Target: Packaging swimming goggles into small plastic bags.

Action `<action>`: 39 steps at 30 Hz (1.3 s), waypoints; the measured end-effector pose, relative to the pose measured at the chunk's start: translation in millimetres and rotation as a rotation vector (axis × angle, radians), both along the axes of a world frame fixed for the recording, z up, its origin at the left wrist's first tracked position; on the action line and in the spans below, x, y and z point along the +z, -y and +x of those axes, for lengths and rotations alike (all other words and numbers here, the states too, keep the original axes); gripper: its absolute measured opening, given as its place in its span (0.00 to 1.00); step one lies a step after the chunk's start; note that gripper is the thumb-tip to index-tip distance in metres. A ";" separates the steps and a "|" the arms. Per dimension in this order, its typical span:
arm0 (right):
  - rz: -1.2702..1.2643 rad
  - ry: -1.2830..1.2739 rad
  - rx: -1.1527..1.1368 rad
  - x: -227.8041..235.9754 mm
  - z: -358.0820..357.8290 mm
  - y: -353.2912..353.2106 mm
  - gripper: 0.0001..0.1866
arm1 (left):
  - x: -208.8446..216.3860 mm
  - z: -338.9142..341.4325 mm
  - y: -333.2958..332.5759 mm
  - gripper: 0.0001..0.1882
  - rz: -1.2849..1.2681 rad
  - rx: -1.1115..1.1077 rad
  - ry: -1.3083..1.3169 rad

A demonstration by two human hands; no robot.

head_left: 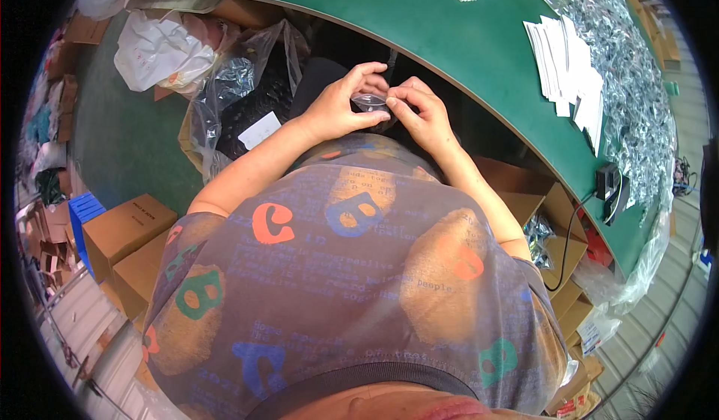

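Note:
In front of my body, below the table's near edge, both hands meet at a small clear plastic piece (369,103) with a rounded, shiny edge. Its exact kind is hard to make out. My left hand (341,109) curls around it from the left, thumb below and fingers above. From the right, my right hand (425,114) pinches its edge between thumb and fingertips. Part of the piece is hidden behind the fingers. Left of my left forearm is a carton lined with a clear plastic bag (212,120), with black items and a white card (259,131) in it.
A green table (457,53) curves across the front. On it lie white cards (558,68), a heap of shiny clear packets (636,113) and a small black device (610,188) with a cable. Brown cartons (127,229) stand at left. A white bag (161,53) lies at far left.

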State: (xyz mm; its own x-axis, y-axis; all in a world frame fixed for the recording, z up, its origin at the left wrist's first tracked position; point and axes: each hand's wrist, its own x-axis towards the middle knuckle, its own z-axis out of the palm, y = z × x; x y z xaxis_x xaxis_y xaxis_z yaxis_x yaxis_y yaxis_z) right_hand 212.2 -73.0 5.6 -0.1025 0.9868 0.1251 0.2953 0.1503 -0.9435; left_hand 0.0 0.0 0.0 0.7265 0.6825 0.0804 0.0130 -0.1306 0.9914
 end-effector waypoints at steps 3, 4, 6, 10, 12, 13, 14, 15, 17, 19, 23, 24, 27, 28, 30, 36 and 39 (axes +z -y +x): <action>0.174 0.082 -0.029 8.2 -1.8 2.5 0.04 | -2.2 -0.3 0.6 0.26 -0.143 0.008 -0.047; 0.223 0.160 -0.039 7.6 -0.5 3.7 0.04 | -0.8 1.2 2.4 0.26 -0.141 0.009 -0.046; 0.308 0.266 -0.061 13.3 -2.6 7.6 0.04 | 0.9 1.5 6.5 0.17 -0.432 0.007 0.010; 0.260 0.194 -0.084 11.3 -7.2 14.2 0.04 | 3.0 -3.4 9.6 0.12 -0.079 -0.024 -0.053; 0.202 0.105 -0.088 5.9 -7.0 15.9 0.05 | 4.0 -2.9 10.2 0.09 0.225 -0.002 -0.038; 0.203 0.107 -0.088 4.4 -7.0 16.5 0.05 | 4.5 -2.9 11.2 0.07 0.111 0.011 -0.030; 0.176 0.060 -0.104 3.3 -7.3 17.1 0.05 | 1.2 -1.5 9.2 0.07 0.112 0.011 -0.029; 0.149 0.013 -0.121 1.9 -8.2 17.2 0.05 | -2.8 0.3 5.5 0.06 0.048 0.004 0.014; 0.150 -0.007 -0.135 -1.9 -9.2 14.5 0.06 | -9.7 1.8 2.6 0.06 -0.085 0.005 0.066; 0.148 -0.027 -0.151 -6.3 -8.9 15.7 0.06 | -16.8 2.5 1.5 0.07 -0.115 -0.016 0.076; 0.071 -0.083 -0.161 -13.8 -6.1 21.1 0.06 | -14.5 2.3 -0.9 0.09 -0.043 -0.077 0.062; 0.062 -0.094 -0.144 -12.3 -6.3 21.5 0.07 | -19.4 1.7 -1.3 0.11 0.010 -0.102 0.082; 0.049 -0.080 -0.094 -7.9 -6.2 20.9 0.07 | -28.7 -3.4 0.4 0.15 0.085 -0.134 0.064; 0.048 -0.081 -0.096 -8.0 -5.9 20.9 0.07 | -29.0 -4.5 1.4 0.15 -0.031 -0.135 0.035; 0.039 -0.050 -0.115 -8.6 -3.7 19.3 0.07 | -24.3 -5.1 2.5 0.15 -0.174 -0.114 -0.006; -0.005 -0.046 -0.046 -12.9 8.4 11.9 0.08 | -27.3 -3.2 0.4 0.18 -0.290 -0.069 0.071; -0.027 0.024 -0.028 -3.7 13.2 10.1 0.09 | -30.7 -4.1 -1.3 0.21 -0.280 -0.065 0.074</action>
